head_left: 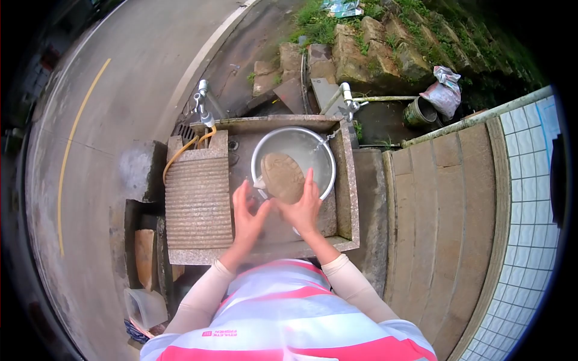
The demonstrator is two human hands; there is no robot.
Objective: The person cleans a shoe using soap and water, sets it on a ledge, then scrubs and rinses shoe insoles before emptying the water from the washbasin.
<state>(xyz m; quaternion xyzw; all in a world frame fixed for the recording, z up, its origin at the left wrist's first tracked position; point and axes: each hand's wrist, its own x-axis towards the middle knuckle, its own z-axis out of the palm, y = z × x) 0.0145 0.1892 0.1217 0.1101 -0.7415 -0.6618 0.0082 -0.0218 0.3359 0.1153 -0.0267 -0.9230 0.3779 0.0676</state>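
A tan, rounded oblong thing [282,175] with a faint raised pattern, perhaps a shoe sole, is tilted over a silver metal basin [255,150]. My right hand [303,209] grips its near end, thumb on the left and fingers along the right edge. Just left of it is my left hand [247,214], fingers apart and thumb close to the thing's lower edge. A small whitish piece shows at the thing's left side; what it belongs to I cannot tell. Water runs from the right tap [349,99] into the basin, which stands in a stone sink [347,192].
A ribbed stone washboard [198,201] forms the sink's left side. Above it, the left tap [203,105] carries an orange hose [179,157]. Stone steps [439,210] lie to the right, a road [90,150] to the left. A bucket [419,112] stands beyond.
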